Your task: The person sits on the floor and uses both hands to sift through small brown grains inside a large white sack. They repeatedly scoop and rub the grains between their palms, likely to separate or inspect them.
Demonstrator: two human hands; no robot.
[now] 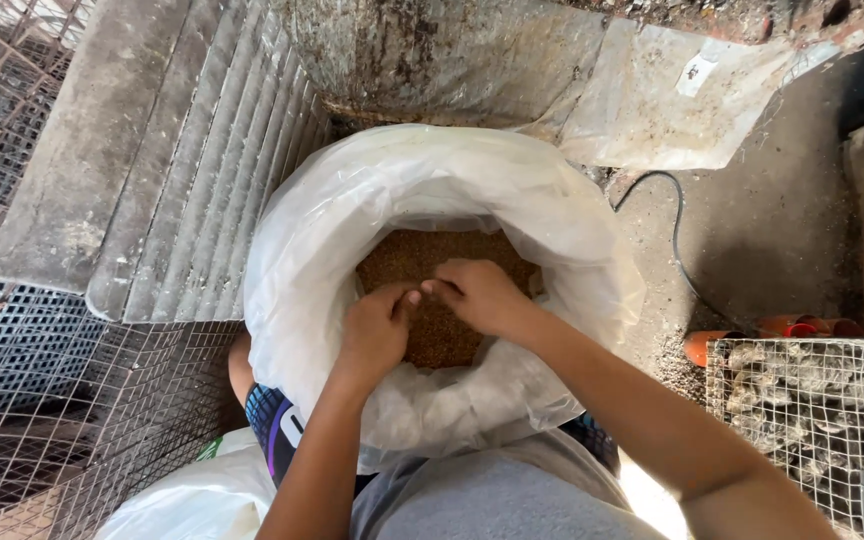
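Note:
A large white plastic sack [302, 260] stands open between my knees, its rim rolled back. Inside lies brown granular feed [407, 255]. My left hand [377, 330] and my right hand [477, 295] are both down in the sack's mouth, resting on the feed. Their fingertips meet at the middle, pinched together. Whether they hold any grains I cannot tell; the palms face down and hide what is under them.
Wire mesh cages [42, 420] stand at the left. A grey slatted metal panel [202, 180] leans behind the sack. A small wire cage [812, 420] with orange cups [702, 345] sits at the right. A black cable [677, 240] runs over the concrete floor.

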